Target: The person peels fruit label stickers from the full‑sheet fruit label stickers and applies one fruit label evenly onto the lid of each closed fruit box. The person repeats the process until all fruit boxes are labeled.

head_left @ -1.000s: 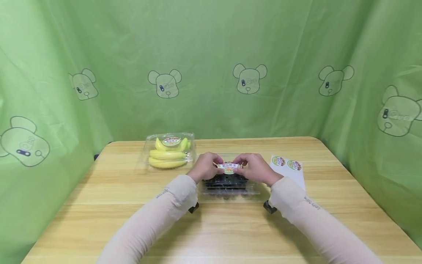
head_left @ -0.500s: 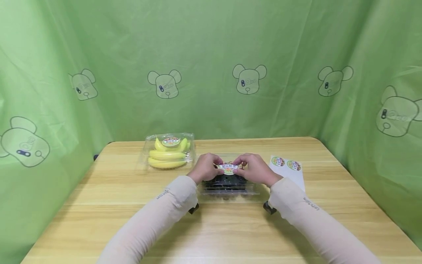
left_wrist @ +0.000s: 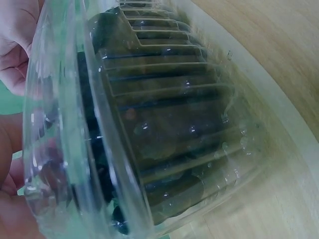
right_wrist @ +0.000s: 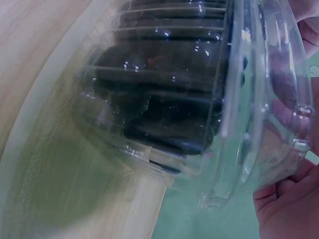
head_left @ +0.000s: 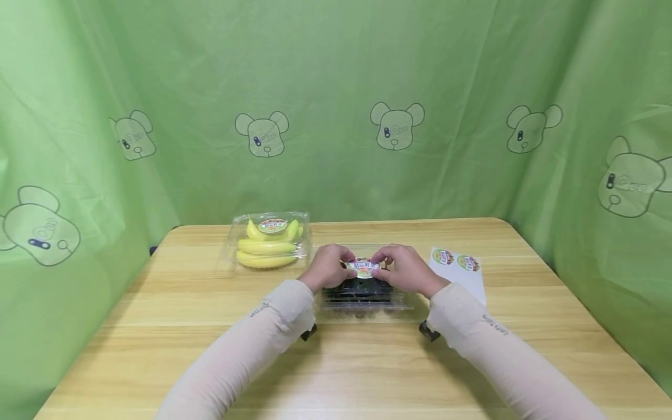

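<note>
A clear plastic clamshell box (head_left: 367,306) with dark, rounded fruit (head_left: 359,289) inside stands on the table, its lid down. Over its top is an oval printed sticker (head_left: 364,268). My left hand (head_left: 328,266) pinches the sticker's left end between thumb and forefinger; my right hand (head_left: 406,268) does likewise at the right end. In the left wrist view the ribbed box wall (left_wrist: 164,99) covers much of the picture, with fingers seen past the lid. The right wrist view shows the box's other side (right_wrist: 164,84), the fingers (right_wrist: 289,204) partly behind the clear lid.
Behind and left of my hands, another clear box holds yellow bananas (head_left: 266,247) and bears a similar sticker (head_left: 272,226). A white backing sheet (head_left: 467,280) with two stickers lies to the right. Green curtains (head_left: 325,175) surround the wooden table (head_left: 362,373).
Both hands keep nearly the same place at the sticker's ends. The sticker sits very slightly lower than a second ago; the boxes and backing sheet stay put.
</note>
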A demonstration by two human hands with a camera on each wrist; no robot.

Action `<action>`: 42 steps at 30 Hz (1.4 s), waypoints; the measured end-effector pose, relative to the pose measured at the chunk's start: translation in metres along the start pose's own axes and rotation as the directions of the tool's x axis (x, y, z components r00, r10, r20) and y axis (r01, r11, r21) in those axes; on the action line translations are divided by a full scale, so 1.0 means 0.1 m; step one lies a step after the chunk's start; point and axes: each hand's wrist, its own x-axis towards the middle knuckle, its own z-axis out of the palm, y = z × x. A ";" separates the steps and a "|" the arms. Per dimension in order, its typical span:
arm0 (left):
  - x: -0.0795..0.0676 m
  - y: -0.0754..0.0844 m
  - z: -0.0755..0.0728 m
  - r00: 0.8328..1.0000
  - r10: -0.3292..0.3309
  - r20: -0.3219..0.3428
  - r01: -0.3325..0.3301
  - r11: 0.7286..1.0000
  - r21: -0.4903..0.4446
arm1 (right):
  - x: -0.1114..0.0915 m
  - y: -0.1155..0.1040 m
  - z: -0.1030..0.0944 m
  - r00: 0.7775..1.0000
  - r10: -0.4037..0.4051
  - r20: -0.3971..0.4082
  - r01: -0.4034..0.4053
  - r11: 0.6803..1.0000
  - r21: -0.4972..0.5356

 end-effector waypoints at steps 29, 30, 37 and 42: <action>0.01 -0.01 0.01 1.000 0.000 -0.002 0.000 1.000 0.019 | 0.01 0.00 0.01 1.000 -0.002 0.005 0.002 1.000 0.006; 0.00 0.00 0.00 1.000 -0.001 -0.001 0.001 1.000 0.015 | 0.01 0.00 0.01 1.000 -0.003 0.003 0.003 1.000 0.004; 0.00 0.00 0.00 1.000 0.004 -0.002 -0.004 1.000 0.019 | 0.01 0.00 0.02 1.000 -0.012 -0.006 0.012 1.000 -0.002; -0.01 0.01 -0.01 1.000 0.005 0.002 -0.005 1.000 0.015 | 0.01 0.02 0.03 1.000 -0.010 -0.009 0.011 1.000 0.006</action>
